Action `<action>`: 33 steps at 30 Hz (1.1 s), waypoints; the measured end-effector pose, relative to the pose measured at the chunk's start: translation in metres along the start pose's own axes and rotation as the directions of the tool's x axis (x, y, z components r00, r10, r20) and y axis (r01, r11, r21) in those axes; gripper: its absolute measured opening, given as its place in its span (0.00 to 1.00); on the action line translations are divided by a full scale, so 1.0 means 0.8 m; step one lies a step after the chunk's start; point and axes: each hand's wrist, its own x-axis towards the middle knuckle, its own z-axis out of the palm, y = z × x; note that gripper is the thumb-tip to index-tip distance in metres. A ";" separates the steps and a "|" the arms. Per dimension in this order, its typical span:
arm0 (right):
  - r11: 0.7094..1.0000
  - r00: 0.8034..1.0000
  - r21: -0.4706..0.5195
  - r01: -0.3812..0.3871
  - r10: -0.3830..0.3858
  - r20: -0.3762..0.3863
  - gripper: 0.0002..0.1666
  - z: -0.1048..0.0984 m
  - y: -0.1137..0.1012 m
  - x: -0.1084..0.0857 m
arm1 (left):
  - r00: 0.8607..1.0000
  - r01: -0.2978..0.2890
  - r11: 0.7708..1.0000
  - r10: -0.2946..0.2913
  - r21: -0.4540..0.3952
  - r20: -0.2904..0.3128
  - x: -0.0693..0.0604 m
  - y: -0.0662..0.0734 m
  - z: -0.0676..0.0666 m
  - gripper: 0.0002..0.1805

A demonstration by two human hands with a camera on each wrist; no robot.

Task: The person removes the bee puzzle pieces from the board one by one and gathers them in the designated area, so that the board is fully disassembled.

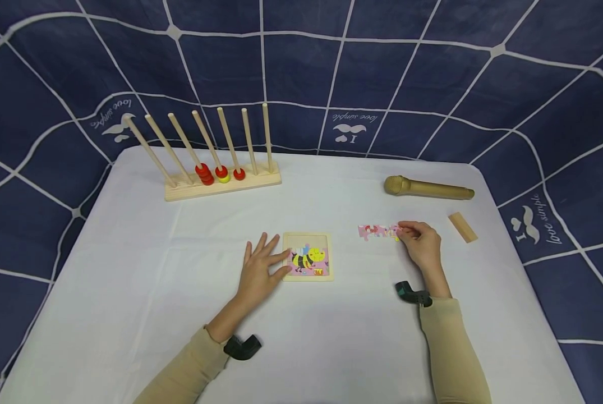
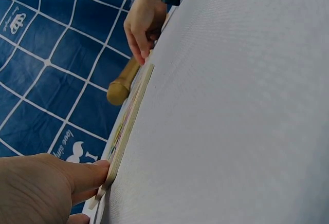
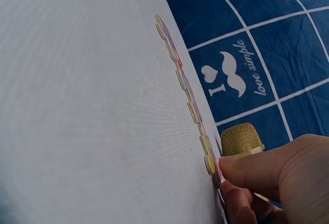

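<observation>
A square wooden puzzle frame (image 1: 307, 278) holds pieces of a bee picture, its upper part showing bare wood. My left hand (image 1: 262, 274) lies at its left side, fingers spread, thumb and index finger touching the edge; in the left wrist view the thumb of this hand (image 2: 56, 183) rests against the frame (image 2: 128, 126). To the right of the frame is a row of pink puzzle pieces (image 1: 374, 231). At the row's right end, my right hand (image 1: 422, 247) pinches a piece between thumb and fingers. The right wrist view shows the hand (image 3: 288, 175) at the end of the row (image 3: 187, 93).
A wooden rack (image 1: 222, 185) with upright pegs and several red and yellow beads stands at the back left. At the back right lies a gold microphone (image 1: 432, 189), with a small wooden block (image 1: 463, 227) in front of it. A white cloth (image 1: 321, 336) covers the table.
</observation>
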 end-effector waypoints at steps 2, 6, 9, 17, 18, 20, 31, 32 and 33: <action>1.000 1.000 0.002 -0.016 0.016 -0.016 0.10 0.000 -0.001 0.001 | 1.000 -0.004 1.000 0.004 -0.002 -0.003 -0.001 0.000 -0.001 0.21; 0.999 0.996 0.024 -0.047 0.049 -0.069 0.11 -0.003 -0.011 0.001 | 1.000 -0.014 1.000 0.014 -0.001 -0.013 0.000 0.000 -0.001 0.21; 0.996 0.994 0.059 -0.070 0.074 -0.076 0.12 -0.002 -0.025 -0.002 | 1.000 -0.012 1.000 0.012 -0.004 -0.020 0.000 0.000 -0.001 0.21; 0.986 0.996 0.164 -0.020 0.007 0.084 0.11 0.036 -0.082 -0.027 | 1.000 -0.006 1.000 0.006 -0.007 -0.019 -0.001 0.000 0.000 0.23; 0.984 0.993 0.176 -0.004 -0.017 0.113 0.11 0.043 -0.091 -0.031 | 1.000 -0.003 1.000 0.003 -0.005 -0.018 -0.001 0.001 0.000 0.24; 0.979 0.984 0.204 0.029 -0.065 0.168 0.11 0.055 -0.109 -0.038 | 1.000 0.001 1.000 -0.001 -0.001 -0.016 -0.002 0.001 -0.001 0.25; 0.943 0.885 0.277 0.183 -0.281 0.371 0.15 0.106 -0.175 -0.078 | 1.000 0.010 1.000 -0.010 0.021 -0.007 -0.002 0.002 -0.005 0.28; 0.940 0.878 0.284 0.188 -0.290 0.380 0.16 0.110 -0.177 -0.080 | 1.000 0.006 1.000 -0.006 0.023 -0.007 -0.002 0.002 -0.005 0.28; 0.938 0.872 0.289 0.194 -0.299 0.387 0.16 0.114 -0.177 -0.082 | 1.000 0.002 1.000 -0.001 0.022 -0.007 -0.001 0.003 -0.004 0.28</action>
